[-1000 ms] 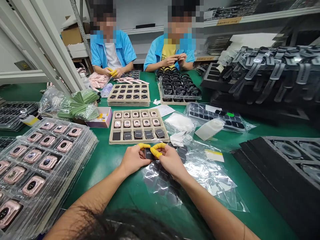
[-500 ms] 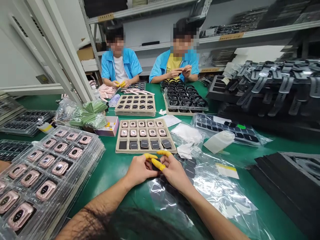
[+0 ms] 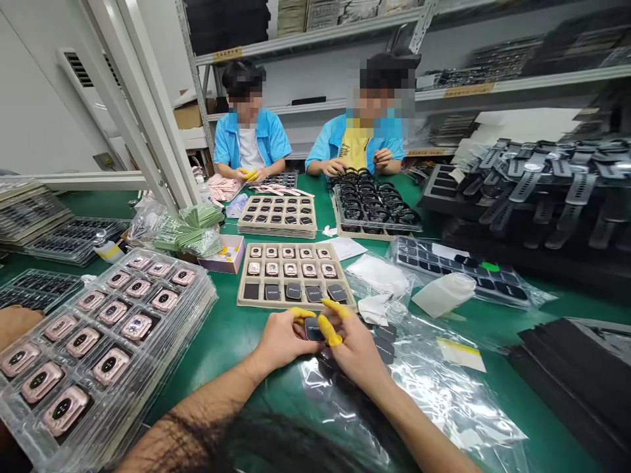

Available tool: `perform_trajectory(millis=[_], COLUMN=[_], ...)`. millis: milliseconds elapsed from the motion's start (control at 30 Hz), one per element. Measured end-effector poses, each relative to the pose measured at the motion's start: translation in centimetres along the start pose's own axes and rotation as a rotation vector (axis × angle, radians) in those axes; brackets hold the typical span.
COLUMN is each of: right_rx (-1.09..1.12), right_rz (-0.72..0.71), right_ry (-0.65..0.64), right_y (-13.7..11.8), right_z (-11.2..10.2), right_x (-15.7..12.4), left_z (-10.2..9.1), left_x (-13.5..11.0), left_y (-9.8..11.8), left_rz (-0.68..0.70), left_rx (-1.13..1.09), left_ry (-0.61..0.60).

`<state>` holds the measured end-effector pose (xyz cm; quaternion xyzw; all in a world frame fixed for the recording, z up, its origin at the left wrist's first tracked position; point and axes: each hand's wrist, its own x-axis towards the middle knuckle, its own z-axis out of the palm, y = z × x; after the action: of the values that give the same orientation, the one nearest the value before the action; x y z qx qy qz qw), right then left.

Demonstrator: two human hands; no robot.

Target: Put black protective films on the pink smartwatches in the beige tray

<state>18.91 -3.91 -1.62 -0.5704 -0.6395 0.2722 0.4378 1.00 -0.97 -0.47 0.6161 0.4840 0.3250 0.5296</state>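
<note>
My left hand [image 3: 280, 338], with yellow finger covers on its fingertips, pinches a small black square piece with white lettering [image 3: 313, 329]. My right hand [image 3: 352, 338] also wears yellow finger covers; its thumb and forefinger are spread apart just beside the piece's right edge. Just beyond both hands lies a beige tray [image 3: 238, 299]. Pink watch cases sit in its two far rows, and black lettered squares lie in the near row. More black squares [image 3: 385, 349] lie in or under clear plastic by my right hand.
A stack of clear trays [image 3: 162, 368] with pink watch cases stands at left. Across the green table are two people [image 3: 252, 141] in blue jackets, one handling black bands [image 3: 367, 197]. Plastic sheeting [image 3: 453, 394] spreads at right, near grey watch straps [image 3: 535, 177] and black foam [image 3: 582, 368].
The black piece now shows its lettered face toward me, and my right fingers have spread off it. The whole view has shifted slightly. The yellow-shirted person's hands have parted and lowered.
</note>
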Motion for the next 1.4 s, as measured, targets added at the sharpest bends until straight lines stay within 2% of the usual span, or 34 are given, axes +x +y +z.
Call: perform_trajectory(millis=[67, 133, 200, 300, 333, 467, 600, 733, 800, 867, 933, 1000, 1033, 1133, 1233, 1300, 1367, 1400], right_rx=[-0.203, -0.413, -0.577, -0.672, -0.669, -0.641, -0.681, -0.622, -0.657, -0.705, -0.705, -0.652, -0.617, -0.530, -0.487, -0.468, -0.452, -0.445], right_rz=[-0.307, -0.476, -0.457, -0.359, -0.376, -0.493, -0.339, -0.493, -0.454, -0.310, -0.198, -0.177, -0.193, -0.235, -0.213, -0.205, -0.205, -0.206], right_ry=[-0.141, -0.250, -0.215, -0.074, -0.074, -0.206, -0.036, -0.174, -0.111, 0.067, 0.192, 0.213, 0.198, 0.129, 0.110, 0.118, 0.128, 0.129], right_y=[-0.3, -0.3, 0.0, 0.6, 0.8, 0.9, 0.8, 0.6, 0.8, 1.4, 2.2, 2.8, 3.0, 3.2, 3.0, 2.8, 2.7, 2.6], right_z=[-0.5, -0.9, -1.3, -1.6, -1.6, -1.8, -1.8, -1.6, -1.7, -2.0, -2.2, -2.0, -1.8, -0.9, -0.4, -0.5, -0.6, -0.6], right_x=[-0.1, -0.1, 0.0, 0.1, 0.1, 0.3, 0.4, 0.4, 0.6, 0.9, 1.2, 1.4, 1.4, 1.3, 1.2, 1.3, 1.3, 1.2], left_z=[-0.2, -0.3, -0.5, -0.4, -0.4, -0.4, -0.4, -0.3, -1.0, -2.8, -5.6, -8.7, -10.1, -12.9, -13.3, -12.3, -10.6, -9.7], left_x=[0.2, 0.3, 0.4, 0.5, 0.5, 0.4, 0.4, 0.5, 0.7, 1.0, 1.6, 2.3, 2.7, 3.6, 3.7, 3.4, 3.2, 3.2], left_y=[0.0, 0.0, 0.1, 0.0, -0.1, 0.1, 0.2, -0.2, 0.1, 0.7, 1.4, 1.7, 1.7, 0.8, 0.2, 0.4, 0.9, 1.1], left_rz=[0.004, 0.012, 0.011, -0.006, -0.008, -0.004, -0.011, -0.009, 0.004, 0.051, 0.117, 0.150, 0.152, 0.088, 0.046, 0.091, 0.142, 0.159], left_rx=[-0.075, -0.141, -0.200, -0.244, -0.239, -0.216, -0.248, -0.209, -0.205, -0.127, 0.131, 0.543, 0.691, 0.875, 0.892, 0.906, 0.961, 1.004], left_ry=[0.033, 0.063, 0.071, 0.059, 0.051, 0.055, 0.038, 0.029, 0.019, 0.057, 0.181, 0.309, 0.336, 0.273, 0.183, 0.247, 0.378, 0.394])
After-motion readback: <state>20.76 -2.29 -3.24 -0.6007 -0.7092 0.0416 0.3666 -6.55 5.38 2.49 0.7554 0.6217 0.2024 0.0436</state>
